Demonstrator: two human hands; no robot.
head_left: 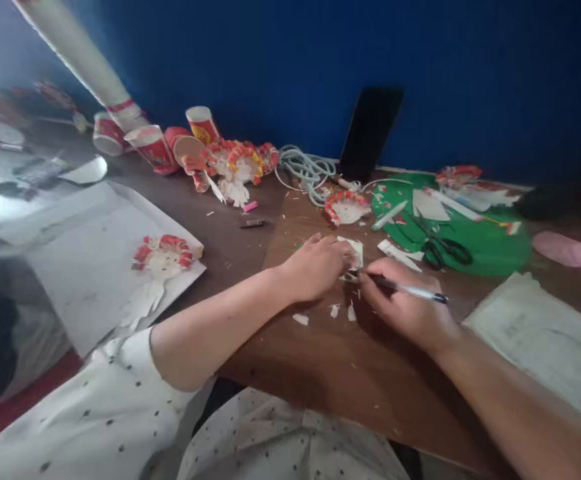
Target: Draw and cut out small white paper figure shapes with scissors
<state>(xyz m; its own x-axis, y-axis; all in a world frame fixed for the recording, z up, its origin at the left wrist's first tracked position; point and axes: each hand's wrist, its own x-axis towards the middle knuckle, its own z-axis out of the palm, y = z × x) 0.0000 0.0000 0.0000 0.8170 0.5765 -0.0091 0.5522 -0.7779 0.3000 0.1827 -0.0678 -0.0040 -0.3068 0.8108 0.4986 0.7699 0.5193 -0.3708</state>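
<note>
My right hand [403, 300] is closed around a pen [420, 293] with a clear barrel and dark ends. Its tip points left at a small piece of white paper [354, 250] on the brown table. My left hand [317, 267] lies over the left side of that paper, fingers bent and pressed together on it; they partly hide it. Both hands almost meet there, so the pen's point is hard to make out. Small paper scraps [335, 311] lie just in front of the hands. A cut white strip [399, 255] rests beyond my right hand.
Black scissors [445, 250] and a marker [390, 215] lie on a green round sheet [500, 247]. Behind are a phone [371, 130], coiled cord [305, 170] and paper cups [153, 148]. A white board [75, 247] bears a red-and-white craft piece [163, 255]; papers [545, 340] lie right.
</note>
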